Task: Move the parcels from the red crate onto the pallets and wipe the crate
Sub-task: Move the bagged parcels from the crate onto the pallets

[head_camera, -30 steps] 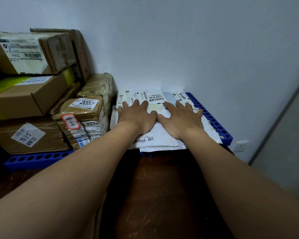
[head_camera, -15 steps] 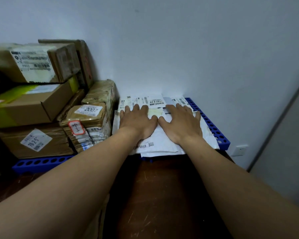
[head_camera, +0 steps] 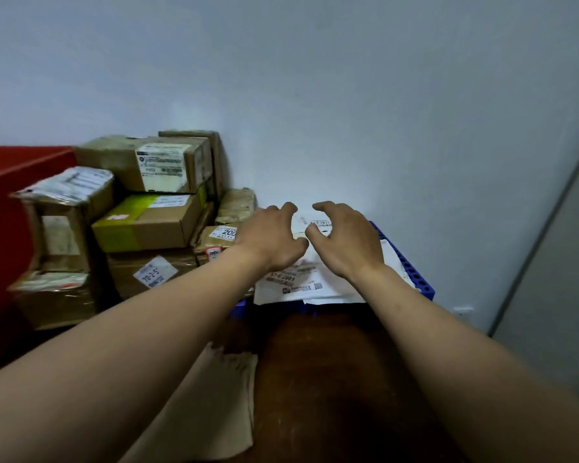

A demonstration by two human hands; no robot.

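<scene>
The left hand (head_camera: 271, 240) and right hand (head_camera: 346, 243) hover empty, fingers loosely curled, just above the flat white mailers (head_camera: 295, 284), which lie at the right end of the blue perforated plastic pallet (head_camera: 415, 272), apparently to rest flat, well apart from the red crate (head_camera: 0, 182).

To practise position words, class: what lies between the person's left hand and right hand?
In the head view, white mail bags lying on the blue pallet fill the gap between the left hand and the right hand.
</scene>
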